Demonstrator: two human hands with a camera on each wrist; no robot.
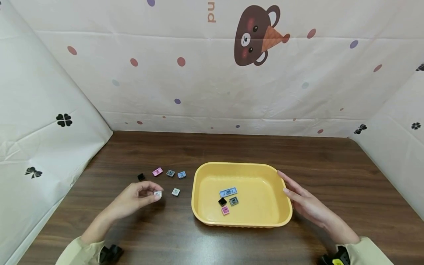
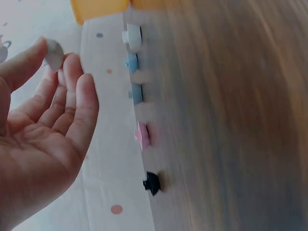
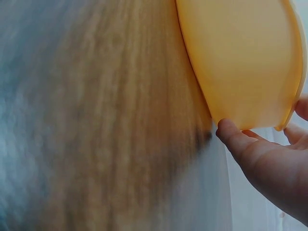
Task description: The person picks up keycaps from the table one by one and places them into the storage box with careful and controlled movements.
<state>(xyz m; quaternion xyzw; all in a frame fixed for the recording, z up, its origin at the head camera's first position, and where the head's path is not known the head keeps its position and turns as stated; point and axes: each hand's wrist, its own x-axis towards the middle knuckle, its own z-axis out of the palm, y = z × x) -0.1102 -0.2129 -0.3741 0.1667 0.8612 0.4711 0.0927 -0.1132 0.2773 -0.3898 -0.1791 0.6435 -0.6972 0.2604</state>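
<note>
My left hand pinches a white keycap between thumb and fingertips, just above the table left of the yellow tray. Around it on the wood lie a black keycap, a pink keycap, a grey keycap, a blue keycap and another white keycap. In the left wrist view the loose ones rest with stems up, like the pink keycap. My right hand touches the tray's right end with fairly straight fingers.
Inside the tray are a long blue keycap, a small black keycap, a grey-green keycap and a small pink keycap. A patterned white sheet walls the wooden table at the back and both sides.
</note>
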